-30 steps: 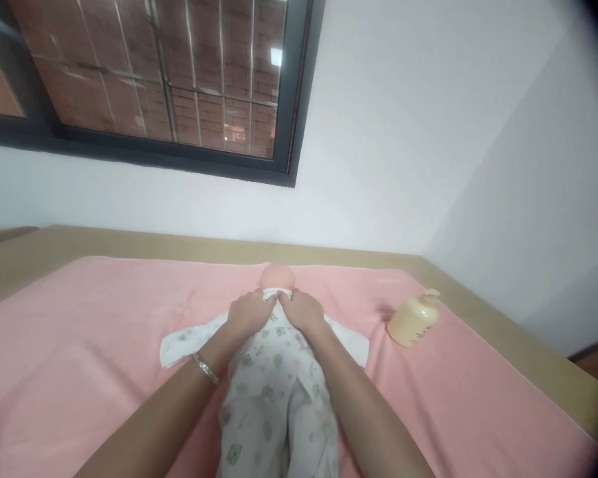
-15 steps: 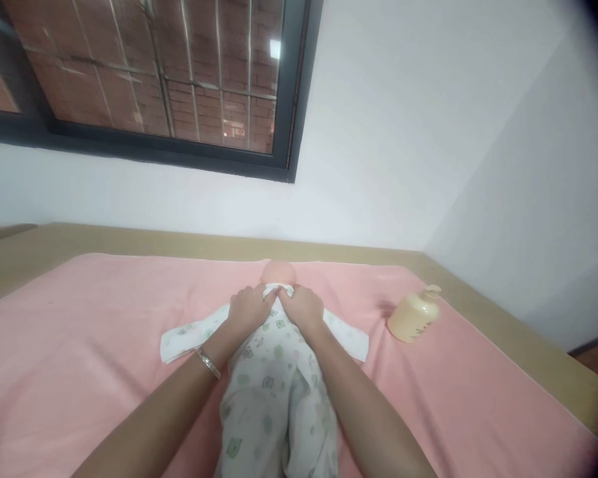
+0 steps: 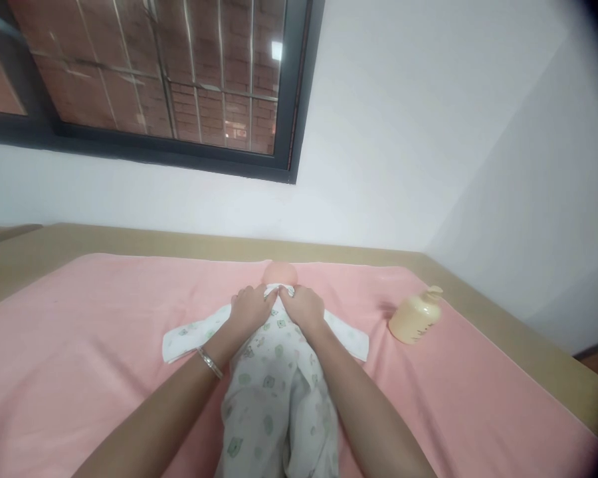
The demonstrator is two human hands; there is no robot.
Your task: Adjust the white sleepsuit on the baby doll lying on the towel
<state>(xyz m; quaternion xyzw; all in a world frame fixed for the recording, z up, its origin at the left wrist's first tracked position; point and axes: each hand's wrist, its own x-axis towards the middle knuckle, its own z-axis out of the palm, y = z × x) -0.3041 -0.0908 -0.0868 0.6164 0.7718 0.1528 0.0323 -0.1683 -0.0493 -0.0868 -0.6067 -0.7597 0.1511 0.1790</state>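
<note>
A doll in white baby clothes point(image 3: 272, 372) with a green print lies on its back on a pink cloth point(image 3: 124, 292). Its round bald head point(image 3: 280, 273) shows beyond the collar; the face is hidden. At the neckline, my left hand point(image 3: 252, 309) is closed on the collar of the clothes from the left. My right hand point(image 3: 303, 309) pinches the same collar from the right, the two thumbs close together. Both sleeves spread flat outward under my wrists. A silver bangle point(image 3: 209, 362) circles my left wrist.
To the right, a cream pump bottle point(image 3: 416, 316) stands tilted in view on the pink cloth. Beige surface point(image 3: 229, 241) borders the cloth. Behind it rise a white wall point(image 3: 379, 146) and a dark-framed window point(image 3: 292, 93) with bars.
Hands and clothes hold the same position at the collar. The whole view has shifted very slightly.
</note>
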